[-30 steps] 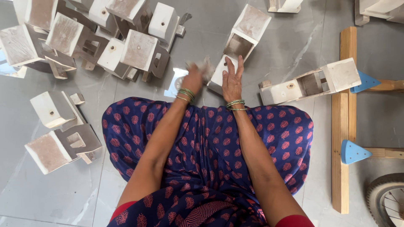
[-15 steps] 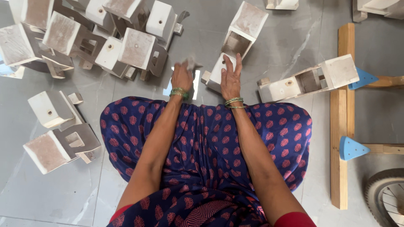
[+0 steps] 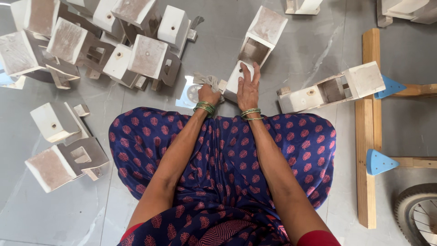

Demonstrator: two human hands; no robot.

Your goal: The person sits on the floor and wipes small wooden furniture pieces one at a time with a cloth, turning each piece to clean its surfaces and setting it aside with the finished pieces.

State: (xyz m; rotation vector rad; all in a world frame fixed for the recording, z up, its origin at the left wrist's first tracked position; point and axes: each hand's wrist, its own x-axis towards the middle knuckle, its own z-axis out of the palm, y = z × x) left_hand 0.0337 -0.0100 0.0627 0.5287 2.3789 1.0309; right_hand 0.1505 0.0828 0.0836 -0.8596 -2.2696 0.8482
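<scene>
Evidently bracing it, the right hand [image 3: 248, 87] lies flat, fingers together, on the white wooden block [image 3: 252, 50] at twelve o'clock, while the left hand [image 3: 209, 94] clamps a grey rag [image 3: 207, 79] beside it.

Two blue wedges [image 3: 380, 161], one wheel [image 3: 419, 214], two hands [image 3: 248, 89]

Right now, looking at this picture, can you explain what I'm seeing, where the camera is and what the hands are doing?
The camera sits on a person's head, looking down at their own lap and arms. They sit on a grey floor in a blue patterned garment. The left hand has its grip closed on a crumpled grey cloth. The right hand lies flat on a white wooden block piece. Many similar white blocks are piled to the left. A wooden frame with blue triangles lies to the right.
</scene>
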